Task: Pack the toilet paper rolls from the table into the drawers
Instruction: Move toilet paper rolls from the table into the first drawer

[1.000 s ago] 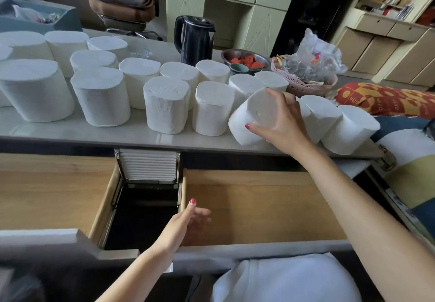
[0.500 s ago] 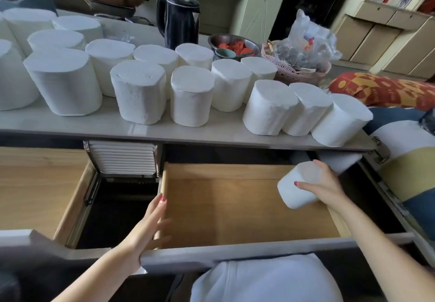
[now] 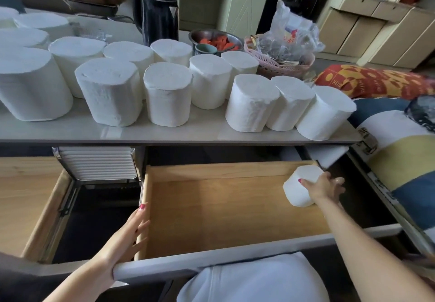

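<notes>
Several white toilet paper rolls (image 3: 167, 93) stand on the pale table (image 3: 179, 134), from the far left to the right edge. Two wooden drawers are pulled out below it. My right hand (image 3: 323, 187) grips one white roll (image 3: 297, 190) at the back right corner of the right drawer (image 3: 219, 210). The roll is tilted and sits low against the drawer's bottom. My left hand (image 3: 124, 238) rests on the left side wall of that drawer with its fingers spread, holding nothing. The left drawer (image 3: 21, 198) shows only bare wood.
A black kettle (image 3: 156, 16), a metal bowl of red pieces (image 3: 215, 40) and a pink basket with plastic bags (image 3: 282, 59) stand behind the rolls. A patterned cushion (image 3: 381, 82) lies at the right. A dark gap with a white ribbed block (image 3: 97, 162) separates the drawers.
My right hand took a roll off the table and carried it down into the right drawer's back right corner. My left hand shifted onto the drawer's left wall.
</notes>
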